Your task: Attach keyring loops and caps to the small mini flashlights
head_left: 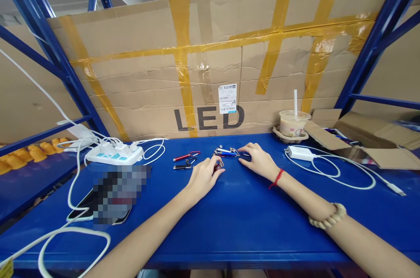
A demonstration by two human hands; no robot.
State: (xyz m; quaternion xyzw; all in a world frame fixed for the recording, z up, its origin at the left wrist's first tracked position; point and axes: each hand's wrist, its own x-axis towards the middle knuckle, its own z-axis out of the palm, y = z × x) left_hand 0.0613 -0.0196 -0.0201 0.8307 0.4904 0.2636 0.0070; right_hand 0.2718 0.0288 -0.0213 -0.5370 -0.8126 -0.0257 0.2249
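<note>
Head view: left hand point(205, 175) and right hand point(260, 162) among small metal tubes on a blue table point(249, 221)

At the far left, a row of orange objects point(36, 153) sits beyond the table's edge. On the table, a white power strip point(114, 155) carries plugs and trailing white cables, and in front of it lies a dark flat device point(87, 199), partly pixelated. Further right, a red tube point(182, 157) with a red clip lies just behind a black tube point(182, 167) with a dark clip. Next comes the left hand, its grip curled about a small reddish piece point(217, 166) between index finger and thumb; whether it is pinched I cannot tell. A blue tube point(226, 154) lies near the middle, between the two hands, with silvery pieces beside it. Behind them stands a cardboard sheet point(216, 68), marked "LED". The right hand's grip is half curled, a dark piece point(245, 154) at its fingers; I cannot tell whether it is held. This wrist wears a red string point(277, 179), the forearm a beaded bracelet point(329, 217). Beyond, a drink cup point(292, 124) with a straw stands in a carrier point(288, 137), behind a white charger point(300, 153) and its cable. An open cardboard box point(390, 158) stands at the far right.
</note>
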